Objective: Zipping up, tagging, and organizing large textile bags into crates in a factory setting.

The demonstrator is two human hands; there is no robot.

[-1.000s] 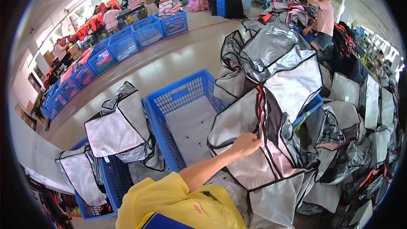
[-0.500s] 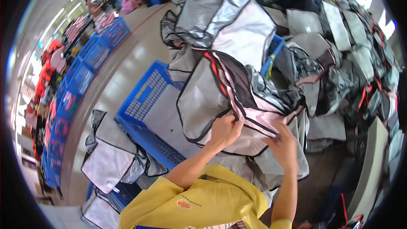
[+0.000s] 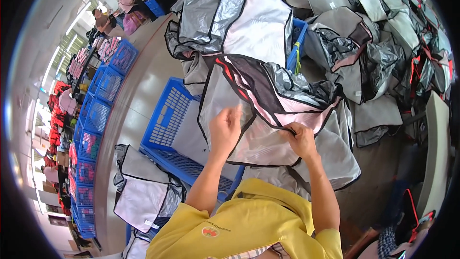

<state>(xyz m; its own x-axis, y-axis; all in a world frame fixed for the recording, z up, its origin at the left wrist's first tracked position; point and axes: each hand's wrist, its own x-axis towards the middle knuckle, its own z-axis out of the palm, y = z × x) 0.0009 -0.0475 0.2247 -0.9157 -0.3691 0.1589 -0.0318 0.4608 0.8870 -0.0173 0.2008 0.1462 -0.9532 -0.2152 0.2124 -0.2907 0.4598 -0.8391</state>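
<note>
Far L: row of blue crates [image 3: 97, 115]. Then blue mesh crate [image 3: 168, 114]. L hand [image 3: 225, 128] curled, can't tell if gripping. Ctr, under both hands: grey silver-lined bag pc [image 3: 268, 145]. R hand [image 3: 301, 140], fingers clamped on its black edging [image 3: 267, 120]. Far R: pile of similar pcs [image 3: 357, 50].

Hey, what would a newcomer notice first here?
The black-edged pale fabric piece in the centre, with its bright red strip; the right hand grips it, the left hand is over it. Just beyond lies shiny silver fabric, and a row of blue plastic crates lines the left side.
</note>
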